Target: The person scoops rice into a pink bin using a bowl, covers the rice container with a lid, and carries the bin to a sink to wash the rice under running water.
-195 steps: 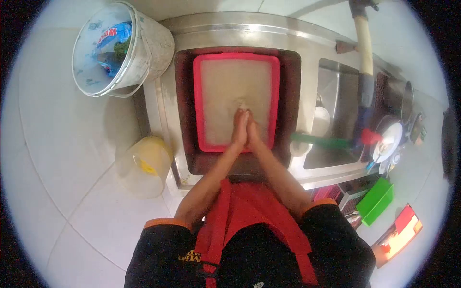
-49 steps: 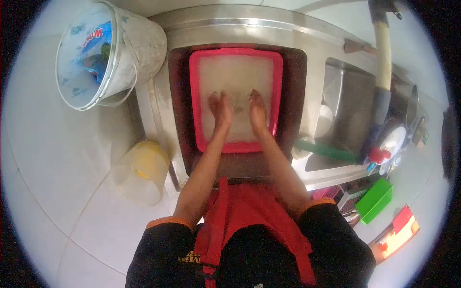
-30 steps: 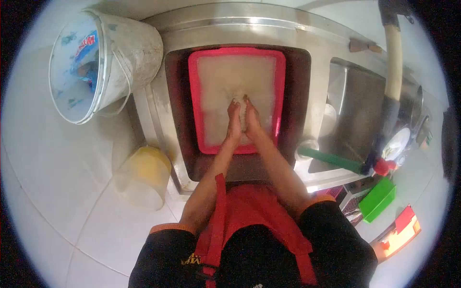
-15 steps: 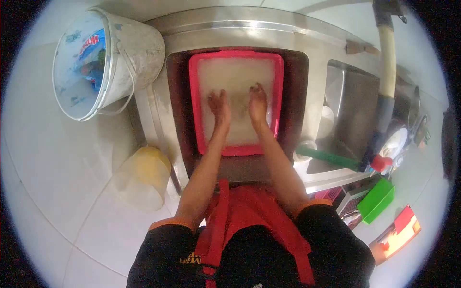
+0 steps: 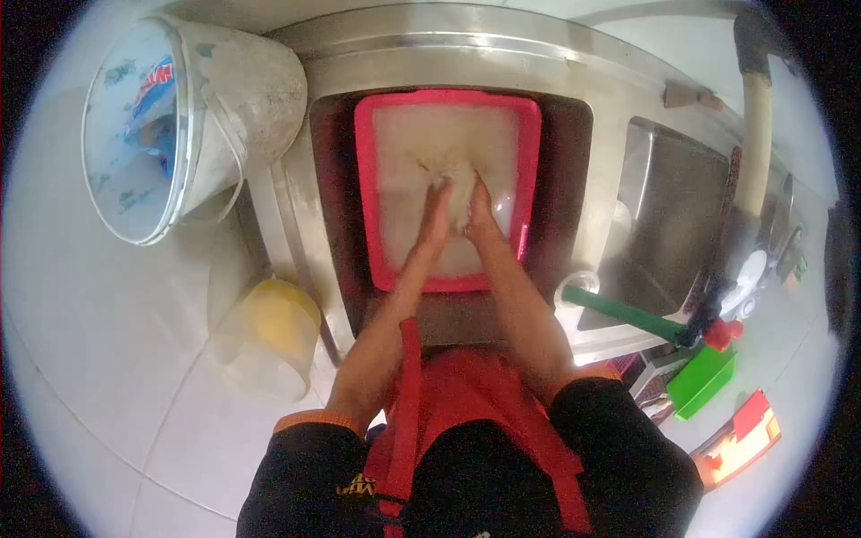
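Note:
A red-pink rectangular tub (image 5: 366, 193) of cloudy, whitish water (image 5: 404, 130) sits in the sink basin. Both hands dip into this water near its middle, thumbs up and palms turned toward each other. My left hand (image 5: 437, 213) has its fingers stretched forward, partly under the surface. Close on the other side, my right hand (image 5: 482, 213) also reaches forward, with its lower fingers sunk from sight. A narrow gap of stirred water separates them. I see nothing held in either hand; what lies below the surface is hidden.
The steel sink counter (image 5: 448, 40) surrounds the tub, with a second basin (image 5: 668, 206) at right. A large white bucket (image 5: 242, 99) stands at left, above a yellowish container (image 5: 278, 327). A green handle (image 5: 623, 314) and a green bin (image 5: 702, 381) are at right.
My hands have come closer together and a little toward me. The water between them now looks more stirred, and more of the fingers is under it. The view has shifted slightly.

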